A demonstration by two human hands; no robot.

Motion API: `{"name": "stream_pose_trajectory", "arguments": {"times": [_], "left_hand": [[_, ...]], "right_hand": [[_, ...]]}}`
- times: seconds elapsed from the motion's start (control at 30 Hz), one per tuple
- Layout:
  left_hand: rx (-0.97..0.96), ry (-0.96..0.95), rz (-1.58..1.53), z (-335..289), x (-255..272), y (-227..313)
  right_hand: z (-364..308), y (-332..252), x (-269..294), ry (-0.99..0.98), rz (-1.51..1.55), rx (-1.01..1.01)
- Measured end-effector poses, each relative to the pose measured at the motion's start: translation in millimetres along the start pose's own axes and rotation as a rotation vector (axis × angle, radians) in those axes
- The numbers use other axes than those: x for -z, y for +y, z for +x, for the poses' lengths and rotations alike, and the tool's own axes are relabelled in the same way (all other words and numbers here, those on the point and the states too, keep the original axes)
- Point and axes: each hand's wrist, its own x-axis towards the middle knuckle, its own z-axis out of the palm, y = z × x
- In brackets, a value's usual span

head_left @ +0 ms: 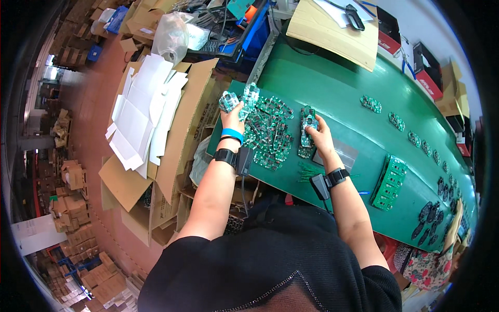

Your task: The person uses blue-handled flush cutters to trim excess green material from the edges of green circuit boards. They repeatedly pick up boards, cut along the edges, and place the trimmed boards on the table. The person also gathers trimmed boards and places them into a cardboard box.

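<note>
Furthest left, beyond the desk's edge, white card sheets (pixel 140 117) lay fanned over flattened brown cartons (pixel 171 151), seemingly stacked there as packing stock within reach. The left hand (pixel 232 120) was raised just above the near-left corner of the green desk (pixel 338 88), its grip closed around a small fan of circuit boards (pixel 238 100); holding several at once probably kept a supply ready so that single pieces could be dealt out. Those boards were small, green and crowded with pale solder points and dark parts, their ends splayed above the fingers. Just right of that grip, on the desk, lay a loose heap of boards (pixel 267 132) of the same kind, overlapping at every angle, likely dumped there to be sorted. Right of the heap, the right hand (pixel 319 138) rested low, its grip pinched on a single narrow board (pixel 307 125) that sat on a short stack touching the desk. Further right of that grip a grey rectangular pad (pixel 345 153) lay flat, then a neat pile of green panels (pixel 391 182), and past it a spaced row of single boards (pixel 410 138) curved along the desk, set apart so each could presumably be taken one at a time.
</note>
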Motion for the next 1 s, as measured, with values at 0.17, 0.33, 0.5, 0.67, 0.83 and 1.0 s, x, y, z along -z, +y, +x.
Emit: {"name": "stream_pose_trajectory", "arguments": {"times": [0.17,0.33,0.5,0.67,0.83,1.0], "left_hand": [[-0.032,-0.111,0.125,-1,-7,1],[-0.065,-0.235,0.213,-11,-25,2],[0.078,-0.281,0.292,-18,-37,3],[0.156,-0.345,0.286,-29,-50,9],[0.041,-0.447,0.434,-19,-44,-9],[0.108,-0.461,0.364,-13,-44,-9]], "right_hand": [[2,-15,-9,-0.035,0.031,0.042],[13,-46,-55,-0.220,0.202,0.053],[23,-43,-101,-0.246,0.370,0.045],[25,-32,-104,-0.236,0.433,0.008],[29,-30,-104,-0.203,0.319,0.075],[49,-13,-95,-0.252,0.256,0.104]]}}
